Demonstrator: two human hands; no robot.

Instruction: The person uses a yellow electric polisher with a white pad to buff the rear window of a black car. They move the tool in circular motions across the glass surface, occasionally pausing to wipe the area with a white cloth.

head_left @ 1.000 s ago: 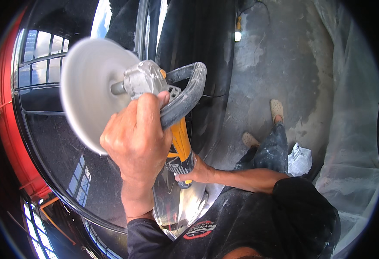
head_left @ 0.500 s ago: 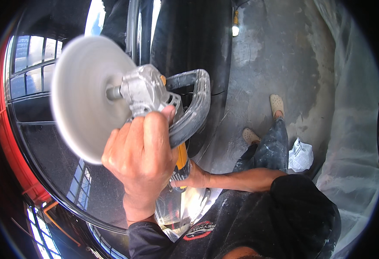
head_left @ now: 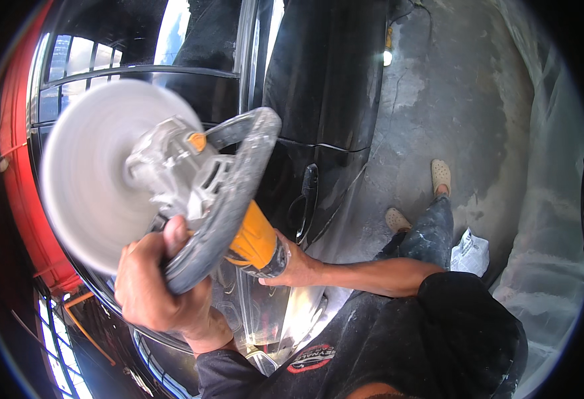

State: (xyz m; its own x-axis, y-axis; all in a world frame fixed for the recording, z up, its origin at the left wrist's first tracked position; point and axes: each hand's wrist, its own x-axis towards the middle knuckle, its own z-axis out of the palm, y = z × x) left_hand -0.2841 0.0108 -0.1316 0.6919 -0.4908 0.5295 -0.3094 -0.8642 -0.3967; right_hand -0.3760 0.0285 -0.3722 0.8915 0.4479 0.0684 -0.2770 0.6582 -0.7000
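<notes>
A polisher with an orange-yellow body (head_left: pixel 255 233), a grey metal head and a big whitish round pad (head_left: pixel 86 179) is held up over a glossy black car (head_left: pixel 325 66). The pad is smeared, as if spinning. Whether it touches the car's surface cannot be made out. My left hand (head_left: pixel 165 282) is closed round the lower end of the dark, dust-marked loop handle (head_left: pixel 232 213), thumb up along it. Behind the tool's rear end, my right hand (head_left: pixel 295 263) wraps the body, its fingers partly hidden.
On the right lies a grey, stained concrete floor (head_left: pixel 465 100) with a small lit lamp (head_left: pixel 388 53) and cord. Translucent plastic sheeting (head_left: pixel 545 266) hangs beyond. Crumpled printed paper (head_left: pixel 470 254) lies near my feet in beige clogs (head_left: pixel 441 174). Something red (head_left: pixel 32 199) borders the car's left.
The polisher has moved left and turned, so more of its yellow body shows. Both hands keep hold of it. The car and floor have shifted to the right in view.
</notes>
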